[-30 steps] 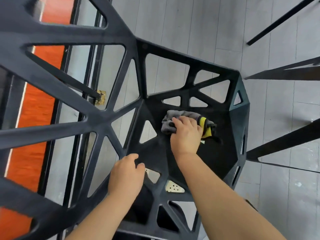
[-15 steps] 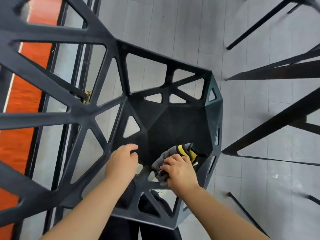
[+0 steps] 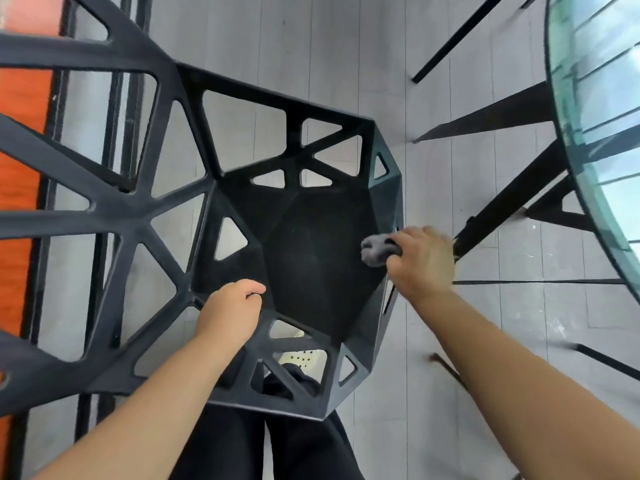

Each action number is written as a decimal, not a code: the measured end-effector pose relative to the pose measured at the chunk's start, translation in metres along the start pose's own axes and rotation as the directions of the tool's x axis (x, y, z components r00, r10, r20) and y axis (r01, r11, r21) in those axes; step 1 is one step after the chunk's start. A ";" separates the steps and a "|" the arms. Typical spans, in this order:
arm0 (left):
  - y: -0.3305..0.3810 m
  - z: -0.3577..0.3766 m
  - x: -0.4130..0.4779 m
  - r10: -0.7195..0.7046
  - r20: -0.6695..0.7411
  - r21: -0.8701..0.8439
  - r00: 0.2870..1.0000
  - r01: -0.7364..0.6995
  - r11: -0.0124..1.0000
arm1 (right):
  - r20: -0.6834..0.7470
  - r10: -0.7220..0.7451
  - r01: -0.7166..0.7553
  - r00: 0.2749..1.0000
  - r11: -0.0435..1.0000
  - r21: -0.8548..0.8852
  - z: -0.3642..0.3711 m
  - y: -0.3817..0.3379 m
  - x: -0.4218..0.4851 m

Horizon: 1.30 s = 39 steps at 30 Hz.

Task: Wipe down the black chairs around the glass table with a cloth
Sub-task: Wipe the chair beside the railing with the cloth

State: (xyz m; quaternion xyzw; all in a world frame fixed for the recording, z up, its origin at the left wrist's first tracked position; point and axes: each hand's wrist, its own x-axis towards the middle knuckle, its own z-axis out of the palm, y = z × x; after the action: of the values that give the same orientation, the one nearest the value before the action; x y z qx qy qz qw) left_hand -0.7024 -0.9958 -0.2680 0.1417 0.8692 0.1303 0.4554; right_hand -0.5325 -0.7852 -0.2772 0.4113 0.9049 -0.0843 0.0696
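Black faceted lattice chair [image 3: 311, 258] stands on the grey plank floor [image 3: 346, 46], just beside the round glass bench [image 3: 595, 116] at the right. Its backrest struts fill the left of the view.

Progress, as a judgement: the work is mid-way on this 1 chair. The right hand [image 3: 422, 261] is closed round a bunched grey cloth [image 3: 375, 251] and presses it vs. the seat's right rim. That suggests the seat pan is mostly covered and the edges are in hand. No dust or wet streaks show, so I can't tell which faces are really clean. The backrest lattice, legs etc. look like they're left to do. No other chairs are clearly in view, so the rest of the set probably waits too.

The left hand [image 3: 232, 311] has its fingers curled over the seat's near-left strut, approx. where seat meets back, steadying the chair.

Vs. 1 s ago: the cloth was at the far middle of the seat. At 0.5 s ago it was at the near right of the pan, and now it's at the right rim. Its yellow part no longer shows. The left hand keeps its hold. The view has swung right, bringing the bench edge in.
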 end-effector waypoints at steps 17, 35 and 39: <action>0.004 0.027 -0.007 0.097 0.083 0.075 0.992 -0.103 0.992 | 0.380 0.340 -0.497 0.860 0.726 0.476 0.058 0.018 -0.069; -0.089 -0.055 -0.056 0.235 0.069 0.207 0.970 -0.244 0.947 | 0.446 0.611 -0.739 0.655 0.641 0.208 0.061 -0.119 -0.205; -0.101 -0.081 -0.077 0.271 0.030 0.201 0.962 -0.271 0.941 | 0.457 0.388 -0.443 0.800 0.896 0.014 0.042 -0.177 -0.196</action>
State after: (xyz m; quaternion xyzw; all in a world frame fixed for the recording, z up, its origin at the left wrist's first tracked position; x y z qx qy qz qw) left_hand -0.7403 -1.1254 -0.2017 0.3055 0.8499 0.1022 0.4170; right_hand -0.5365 -1.0524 -0.2634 0.5730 0.7457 -0.2126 0.2653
